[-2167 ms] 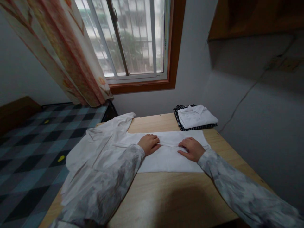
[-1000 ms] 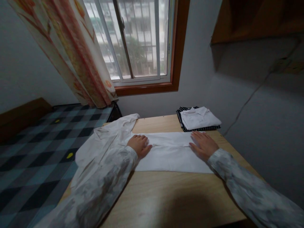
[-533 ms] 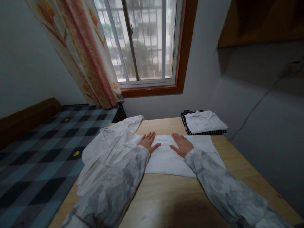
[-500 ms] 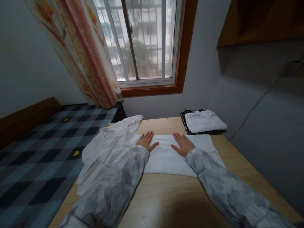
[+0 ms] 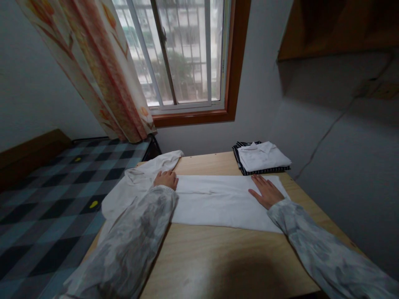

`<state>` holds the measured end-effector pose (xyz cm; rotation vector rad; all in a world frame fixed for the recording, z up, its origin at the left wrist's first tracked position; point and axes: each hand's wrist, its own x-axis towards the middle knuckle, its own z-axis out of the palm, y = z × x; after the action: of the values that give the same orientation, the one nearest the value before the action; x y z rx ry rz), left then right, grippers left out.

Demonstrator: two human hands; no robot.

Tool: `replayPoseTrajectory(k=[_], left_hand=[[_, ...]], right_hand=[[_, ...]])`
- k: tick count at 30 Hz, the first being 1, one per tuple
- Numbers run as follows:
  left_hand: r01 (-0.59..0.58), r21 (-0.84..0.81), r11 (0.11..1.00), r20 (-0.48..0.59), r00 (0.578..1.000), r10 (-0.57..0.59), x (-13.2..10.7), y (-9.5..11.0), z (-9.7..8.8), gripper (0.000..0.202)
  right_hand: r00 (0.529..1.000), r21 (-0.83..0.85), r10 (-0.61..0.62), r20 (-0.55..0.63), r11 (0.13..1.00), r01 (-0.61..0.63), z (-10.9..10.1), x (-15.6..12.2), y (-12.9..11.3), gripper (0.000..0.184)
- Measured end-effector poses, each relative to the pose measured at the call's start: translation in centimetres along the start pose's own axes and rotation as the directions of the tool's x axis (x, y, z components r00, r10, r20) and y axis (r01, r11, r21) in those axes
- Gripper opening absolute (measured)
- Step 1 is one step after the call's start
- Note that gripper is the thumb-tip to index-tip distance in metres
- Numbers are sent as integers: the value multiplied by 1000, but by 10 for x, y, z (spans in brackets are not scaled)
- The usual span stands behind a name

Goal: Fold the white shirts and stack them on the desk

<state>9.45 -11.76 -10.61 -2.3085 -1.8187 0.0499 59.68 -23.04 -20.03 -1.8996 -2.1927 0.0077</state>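
Observation:
A white garment [image 5: 215,203] lies folded into a long flat strip across the wooden table, with a small crease near its middle. My left hand [image 5: 166,179] rests palm down at the strip's left end, its fingers lying on the cloth. On the right end my right hand [image 5: 266,191] lies flat, fingers stretched and thumb apart. To the left spreads loose, rumpled white cloth [image 5: 121,193], partly behind my left forearm. Whether it belongs to the same garment I cannot tell.
A folded white shirt [image 5: 263,157] sits on dark striped clothing [image 5: 274,169] at the table's [image 5: 205,257] back right. Left of the table stands a bed with a checked cover [image 5: 62,199]. Behind are a curtain [image 5: 109,79] and a window [image 5: 187,62]; a wooden shelf [image 5: 327,33] hangs upper right.
My hands have slid apart over the white cloth, the left one to its left end and the right one toward its right end. The view has shifted slightly.

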Motion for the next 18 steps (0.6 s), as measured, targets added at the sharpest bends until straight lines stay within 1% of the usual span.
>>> replayPoseTrajectory(k=[5,8,11,13,15,17,18], left_hand=[[20,-24,1000,-32,999,-21,2,-1,-4,40],[42,-53,998,-19,999,-43,2,0,-4,38],[78,-131,988,-34,996,-83,1,-4,-5,37],[101,-180,979,-65,991,-114,0,-10,-8,36],[105,-192,976,-102,987,-126,-2,-14,-13,33],[70,-193,979,-158,982,-101,-9,-14,-19,33],[26,-198,980,-189,980,-65,-14,-11,-21,35]], right_hand=[[996,-53,93,6,994,-92,-6,-17,29,79],[995,-82,104,11,991,-102,-9,-21,51,80],[994,-110,102,26,989,-99,-11,-21,76,80],[992,-123,121,26,985,-117,-12,-19,91,80],[988,-132,155,15,980,-152,-16,-18,102,80],[977,-146,212,6,967,-209,-21,-18,105,80],[971,-158,238,4,959,-234,-24,-18,103,80]])
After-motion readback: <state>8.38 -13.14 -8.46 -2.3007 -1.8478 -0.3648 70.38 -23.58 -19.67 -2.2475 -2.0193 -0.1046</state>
